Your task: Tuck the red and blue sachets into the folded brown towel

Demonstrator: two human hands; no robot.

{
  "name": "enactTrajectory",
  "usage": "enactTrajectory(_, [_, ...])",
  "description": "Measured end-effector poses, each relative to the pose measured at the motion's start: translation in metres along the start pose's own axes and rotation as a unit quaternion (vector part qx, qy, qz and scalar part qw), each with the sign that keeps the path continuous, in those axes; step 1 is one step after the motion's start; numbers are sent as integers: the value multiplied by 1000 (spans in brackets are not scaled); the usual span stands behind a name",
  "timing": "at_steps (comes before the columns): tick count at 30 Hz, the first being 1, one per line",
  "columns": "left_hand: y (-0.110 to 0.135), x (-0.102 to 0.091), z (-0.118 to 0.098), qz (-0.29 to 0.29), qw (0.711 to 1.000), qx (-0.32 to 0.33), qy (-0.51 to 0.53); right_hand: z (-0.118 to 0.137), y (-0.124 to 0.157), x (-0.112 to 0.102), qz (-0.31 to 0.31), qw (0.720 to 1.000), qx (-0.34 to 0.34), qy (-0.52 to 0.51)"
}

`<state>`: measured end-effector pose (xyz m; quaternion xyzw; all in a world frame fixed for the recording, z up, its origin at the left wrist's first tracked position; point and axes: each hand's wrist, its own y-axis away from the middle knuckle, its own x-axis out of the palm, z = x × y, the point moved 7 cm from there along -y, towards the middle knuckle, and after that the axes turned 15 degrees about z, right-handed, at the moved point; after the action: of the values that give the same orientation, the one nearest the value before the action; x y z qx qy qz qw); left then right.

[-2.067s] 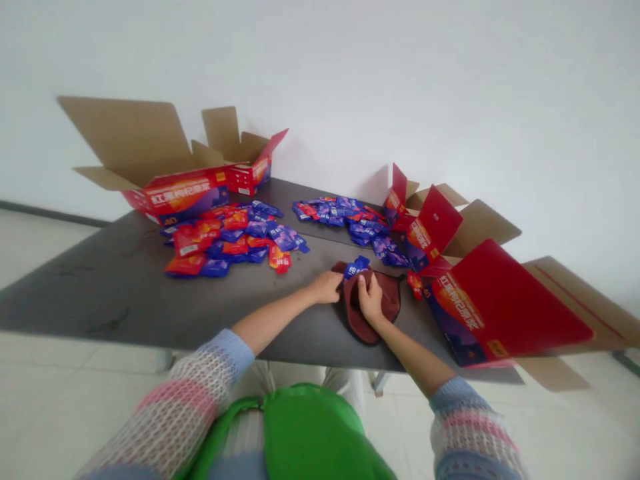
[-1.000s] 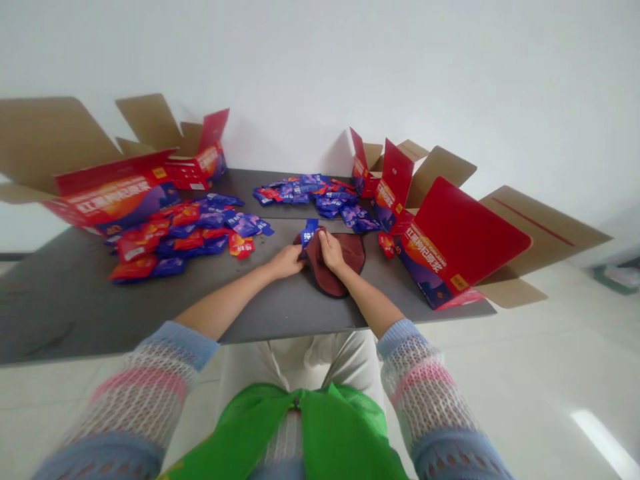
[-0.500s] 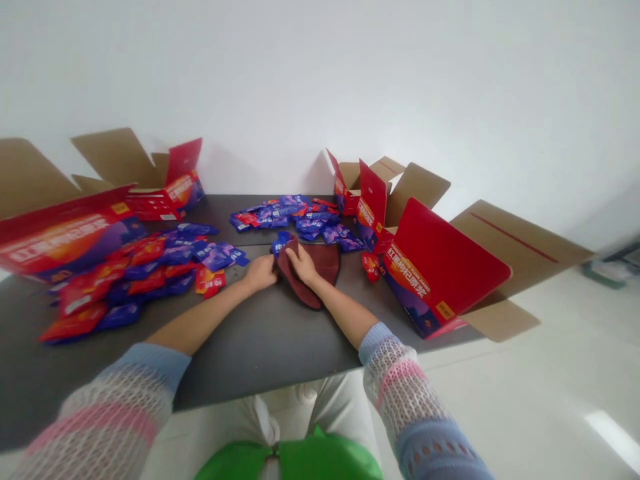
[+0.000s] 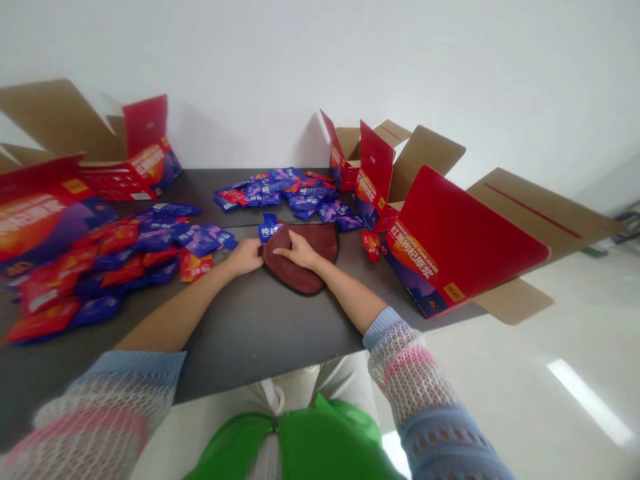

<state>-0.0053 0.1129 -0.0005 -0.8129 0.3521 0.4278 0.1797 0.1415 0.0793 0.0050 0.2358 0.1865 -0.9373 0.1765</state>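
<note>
Head view: left hand (image 4: 246,257) and right hand (image 4: 300,252) both clamped on brown cloth (image 4: 293,275), middle of bench (image 4: 260,340). Blue sachet (image 4: 269,229) sticks out at cloth's far left edge. Sachet pile (image 4: 131,248) left, open box (image 4: 416,261) right.

White wall (image 4: 250,73), glossy pale floor (image 4: 500,393)

Illumination was bright and diffuse, with low, slightly hazy contrast. Soft grey shadows (image 4: 310,143) fell on the smooth white wall (image 4: 280,73) at 10 and 12 o'clock. Strip-shaped glare (image 4: 590,402) lay on the glossy pale floor (image 4: 520,420) at 4 o'clock. The open red-and-purple cardboard carton (image 4: 45,213) at 9 o'clock was smeared; the maroon cloth piece with black edging (image 4: 295,277), near centre, was clearer. Wide-angle stretching affected the long brown cardboard flap (image 4: 550,210) at 3 o'clock.
</note>
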Motion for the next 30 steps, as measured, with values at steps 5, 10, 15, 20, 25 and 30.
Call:
enactTrajectory(5, [1, 2, 0, 3, 1000, -12, 11, -11, -3, 0, -15, 999, 39, 33])
enactTrajectory(10, [3, 5, -8, 10, 1000, -10, -1, -9, -6, -5, -35, 995, 66, 68])
enactTrajectory(15, [8, 2, -15, 10, 999, -11, -30, 2, 1, -10, -62, 987, 93, 118])
enactTrajectory(20, [10, 1, -19, 17, 1000, -2, -26, 8, 8, -17, -46, 977, 118, 174])
enactTrajectory(25, [9, 2, -19, 12, 1000, 13, 4, 4, 8, -17, 1, 970, 120, 211])
enactTrajectory(30, [9, 1, -15, 5, 1000, 15, 11, 5, 7, -14, 37, 961, 133, 241])
